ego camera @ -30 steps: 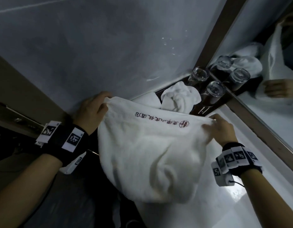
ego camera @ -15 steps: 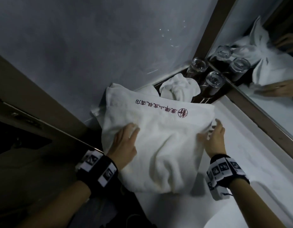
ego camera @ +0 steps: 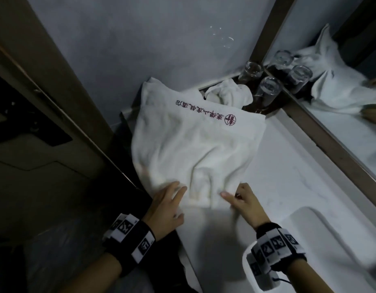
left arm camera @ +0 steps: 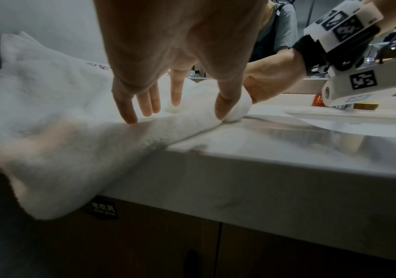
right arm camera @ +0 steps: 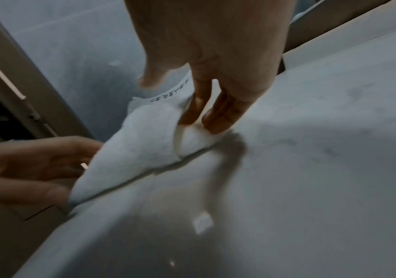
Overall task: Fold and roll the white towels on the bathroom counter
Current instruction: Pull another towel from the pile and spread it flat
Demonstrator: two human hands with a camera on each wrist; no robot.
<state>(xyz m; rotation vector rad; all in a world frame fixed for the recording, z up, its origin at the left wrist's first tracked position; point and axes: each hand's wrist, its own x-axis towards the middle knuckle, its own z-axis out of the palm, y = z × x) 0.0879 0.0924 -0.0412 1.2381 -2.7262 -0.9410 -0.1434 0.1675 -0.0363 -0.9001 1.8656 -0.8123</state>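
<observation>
A white towel [ego camera: 193, 149] with maroon lettering lies spread and wrinkled on the white counter [ego camera: 278, 166]; its left part hangs over the counter's edge. My left hand [ego camera: 174, 199] rests with straight fingers on the towel's near edge [left arm camera: 49, 105], thumb at the bunched end. My right hand [ego camera: 235, 193] touches the near right corner [right arm camera: 142, 139] with straight fingers [right arm camera: 213, 120], thumb lifted away. A second white towel [ego camera: 229, 95] lies crumpled at the back.
Clear glasses [ego camera: 267, 89] stand on a dark tray in the back corner beside the crumpled towel. A mirror [ego camera: 341, 123] runs along the right side. The sink basin [ego camera: 330, 240] is at the near right. A grey wall stands behind, a door frame at the left.
Both hands let go of the towel's top corners and slid down it to the near edge. The towel, held up before, now lies on the counter.
</observation>
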